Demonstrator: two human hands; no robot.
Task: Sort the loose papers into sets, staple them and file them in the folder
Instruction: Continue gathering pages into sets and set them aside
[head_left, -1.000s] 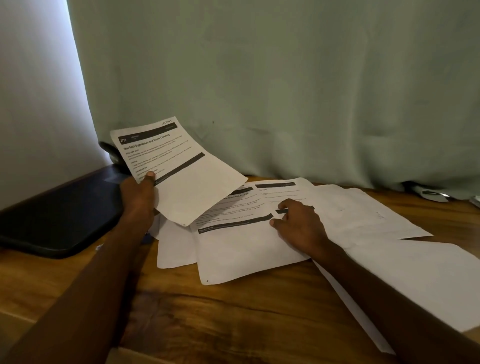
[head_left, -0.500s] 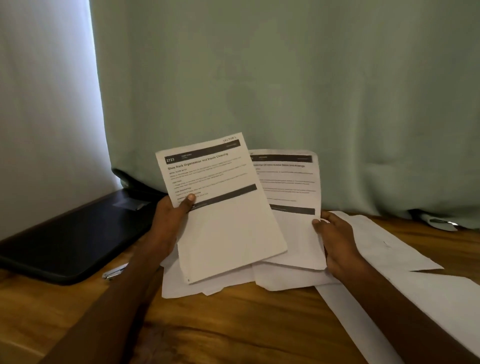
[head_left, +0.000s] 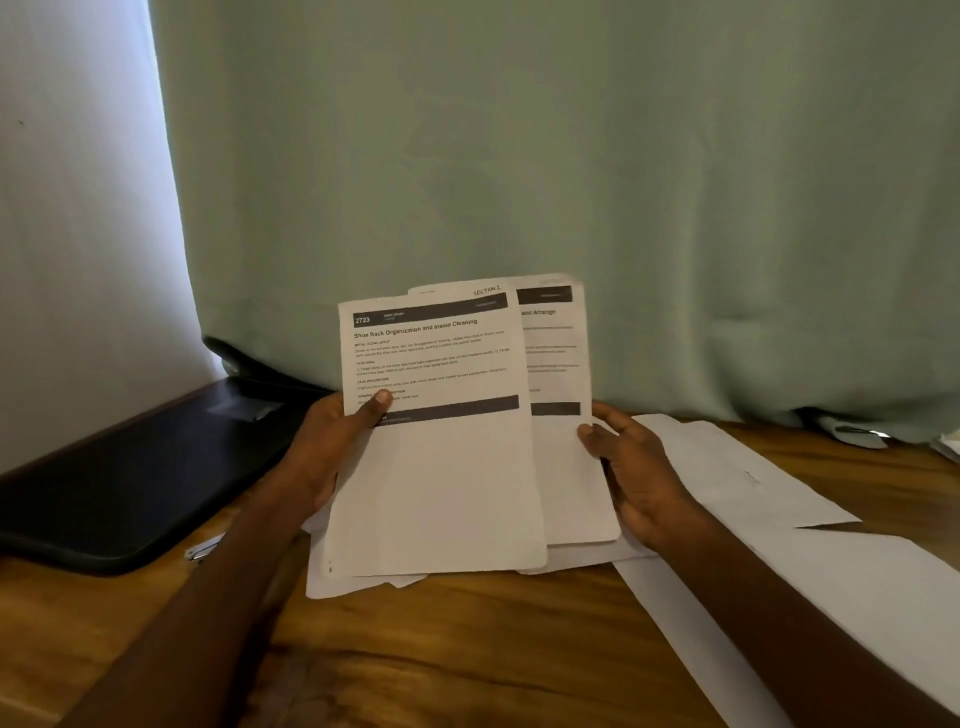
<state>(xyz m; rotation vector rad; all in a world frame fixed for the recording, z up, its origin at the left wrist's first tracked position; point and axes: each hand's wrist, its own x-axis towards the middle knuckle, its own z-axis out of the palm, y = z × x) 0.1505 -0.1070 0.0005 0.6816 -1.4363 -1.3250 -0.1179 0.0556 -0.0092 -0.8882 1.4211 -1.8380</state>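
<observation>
Above the wooden table I see my left hand pinching the front sheet upright, my right hand gripping the sheet behind, overlapping.

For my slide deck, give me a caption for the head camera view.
Left hand holds the Shoe Rack sheet while the right hand holds a second sheet behind it.

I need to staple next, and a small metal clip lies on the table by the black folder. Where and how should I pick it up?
Pinch the metal clip across its narrow sides, coming straight down from above. It lies flat on the wooden table, close beside the black folder, so a sideways approach looks blocked there. Both hands hold papers, so free one first.
</observation>
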